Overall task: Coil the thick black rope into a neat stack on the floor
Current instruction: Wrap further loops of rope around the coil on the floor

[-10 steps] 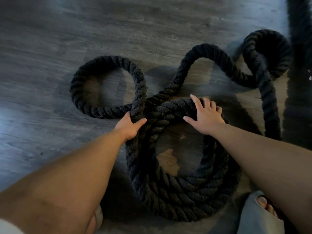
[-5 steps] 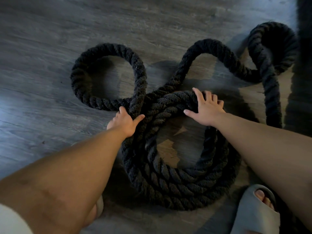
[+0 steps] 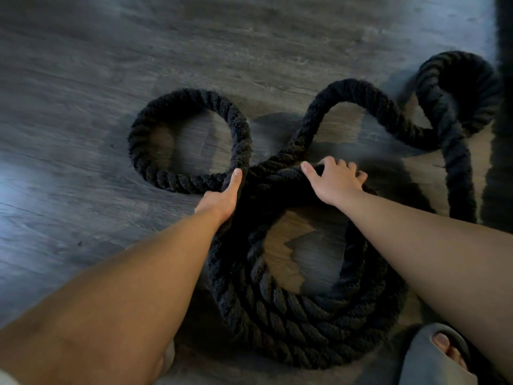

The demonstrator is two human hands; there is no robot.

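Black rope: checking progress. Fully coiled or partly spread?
Partly coiled. Several turns of the black rope lie stacked nearest the person; a loop on the left and bends to the upper right lie loose on the floor.

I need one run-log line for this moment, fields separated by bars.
left hand: grips rope at crossing | right hand: grips top of coil | loose loops: left and far right | stack: unfinished
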